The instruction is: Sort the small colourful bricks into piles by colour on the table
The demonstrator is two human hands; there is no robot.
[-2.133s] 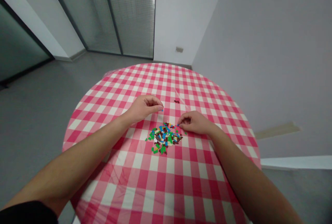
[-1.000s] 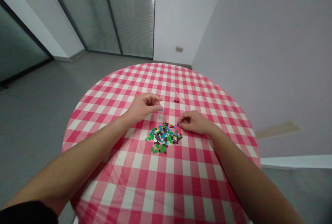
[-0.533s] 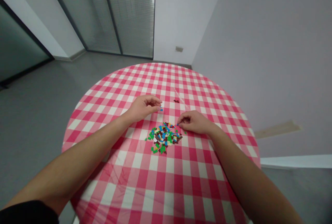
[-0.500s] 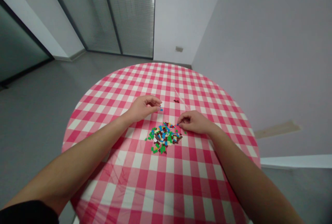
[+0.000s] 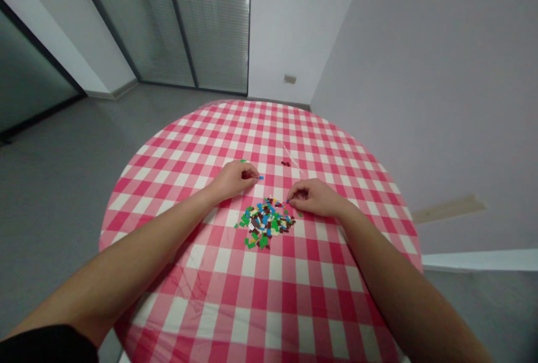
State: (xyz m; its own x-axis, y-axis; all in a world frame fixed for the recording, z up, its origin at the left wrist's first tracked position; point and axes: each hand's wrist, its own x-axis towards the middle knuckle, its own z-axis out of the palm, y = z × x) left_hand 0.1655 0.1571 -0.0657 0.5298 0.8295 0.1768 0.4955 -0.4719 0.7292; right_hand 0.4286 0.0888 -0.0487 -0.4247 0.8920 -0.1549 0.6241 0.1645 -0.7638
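Left grip (image 5: pixel 232 180) curled shut, blue brick (image 5: pixel 261 177) just right of fingertips | right grip (image 5: pixel 314 198) pressed together at brick pile (image 5: pixel 265 224), nearer it; hold unclear

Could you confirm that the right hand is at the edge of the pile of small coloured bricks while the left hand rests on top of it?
Not quite: the head view shows the left hand off the pile, beyond its upper left side, over the checked tablecloth. The right hand is at the pile's edge, as you said.
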